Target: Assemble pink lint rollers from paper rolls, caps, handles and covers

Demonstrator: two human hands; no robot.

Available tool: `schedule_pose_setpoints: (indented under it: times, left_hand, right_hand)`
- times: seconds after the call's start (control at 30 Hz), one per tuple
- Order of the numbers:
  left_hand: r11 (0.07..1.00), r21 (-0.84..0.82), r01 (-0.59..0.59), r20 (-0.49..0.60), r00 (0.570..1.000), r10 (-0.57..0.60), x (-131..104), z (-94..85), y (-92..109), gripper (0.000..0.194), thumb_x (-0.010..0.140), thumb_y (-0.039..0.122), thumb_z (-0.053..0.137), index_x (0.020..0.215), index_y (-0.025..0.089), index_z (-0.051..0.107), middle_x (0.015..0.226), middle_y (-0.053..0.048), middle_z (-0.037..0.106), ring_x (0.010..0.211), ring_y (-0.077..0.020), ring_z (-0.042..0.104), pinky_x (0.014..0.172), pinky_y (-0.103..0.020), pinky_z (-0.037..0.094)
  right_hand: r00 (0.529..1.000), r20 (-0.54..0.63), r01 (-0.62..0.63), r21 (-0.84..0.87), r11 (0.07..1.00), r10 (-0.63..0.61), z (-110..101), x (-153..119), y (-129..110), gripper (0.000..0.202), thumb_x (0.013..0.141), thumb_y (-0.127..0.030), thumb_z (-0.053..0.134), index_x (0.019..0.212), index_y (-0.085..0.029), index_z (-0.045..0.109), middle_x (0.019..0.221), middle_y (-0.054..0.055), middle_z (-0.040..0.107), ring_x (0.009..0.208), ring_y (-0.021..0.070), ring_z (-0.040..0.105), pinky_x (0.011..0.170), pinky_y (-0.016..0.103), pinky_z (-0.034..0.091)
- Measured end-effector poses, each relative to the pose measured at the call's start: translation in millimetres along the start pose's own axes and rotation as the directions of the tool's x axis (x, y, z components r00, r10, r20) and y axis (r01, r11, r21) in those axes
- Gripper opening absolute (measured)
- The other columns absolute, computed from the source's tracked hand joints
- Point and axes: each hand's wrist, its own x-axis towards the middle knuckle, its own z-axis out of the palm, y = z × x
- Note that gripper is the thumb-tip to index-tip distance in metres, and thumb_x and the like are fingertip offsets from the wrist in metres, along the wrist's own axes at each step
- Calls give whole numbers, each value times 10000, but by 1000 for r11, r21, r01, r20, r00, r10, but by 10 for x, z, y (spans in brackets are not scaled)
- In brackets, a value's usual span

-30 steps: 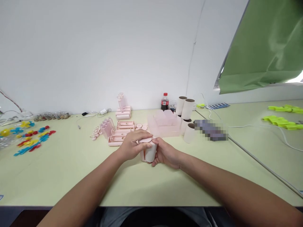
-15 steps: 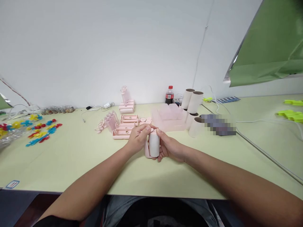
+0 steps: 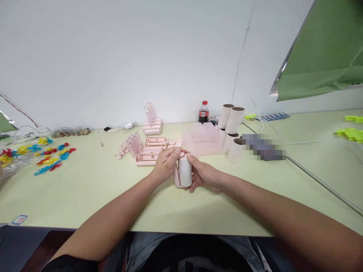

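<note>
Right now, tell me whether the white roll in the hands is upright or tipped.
Upright: the white roll stands on end, left hand at its top, right hand around its side.

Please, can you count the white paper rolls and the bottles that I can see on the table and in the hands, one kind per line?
White paper rolls standing or lying at the back: 4
White paper roll held upright between the left hand and the right hand, at: 1
Cola bottle: 1
Total: 6
</note>
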Motion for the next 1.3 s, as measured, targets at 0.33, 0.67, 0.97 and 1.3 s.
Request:
schedule_pose_setpoints:
  times: [0.33, 0.67, 0.97, 1.3]
  left_hand:
    - [1000, -7, 2, 42, 999, -2, -17, 7, 44, 439, 916, 502, 483, 920, 138, 729, 897, -79, 737, 833, -206, 667, 739, -308, 520]
    - [1000, -9, -18, 48, 999, 18, -10, 2, 52, 417, 923, 475, 483, 916, 141, 732, 899, -72, 739, 836, -204, 671, 743, -308, 523]
    - [999, 5, -38, 52, 998, 37, -23, 42, 59, 424, 933, 463, 468, 920, 135, 737, 883, -81, 730, 849, -204, 667, 748, -300, 515]
    - [994, 75, -83, 30, 996, 81, -38, 35, 41, 429, 947, 451, 437, 941, 148, 741, 882, -69, 733, 822, -193, 663, 721, -287, 505]
  right_hand:
    - [1000, 24, 14, -22, 1000, -14, 1, -5, -2, 628, 901, -728, 344, 951, -158, 605, 784, 98, 664, 640, 181, 621, 514, 276, 518]
    - [1000, 1, 12, -37, 999, -12, 19, -15, -16, 638, 905, -724, 337, 934, -147, 607, 799, 105, 654, 634, 181, 619, 507, 277, 508]
    - [1000, -2, 4, -61, 998, -4, 17, -15, -11, 675, 902, -736, 320, 890, -134, 625, 781, 110, 658, 621, 171, 617, 509, 268, 510]
    - [997, -70, 10, -52, 999, -13, 61, -25, -42, 575, 895, -708, 382, 960, -177, 595, 798, 74, 651, 621, 180, 623, 492, 272, 515]
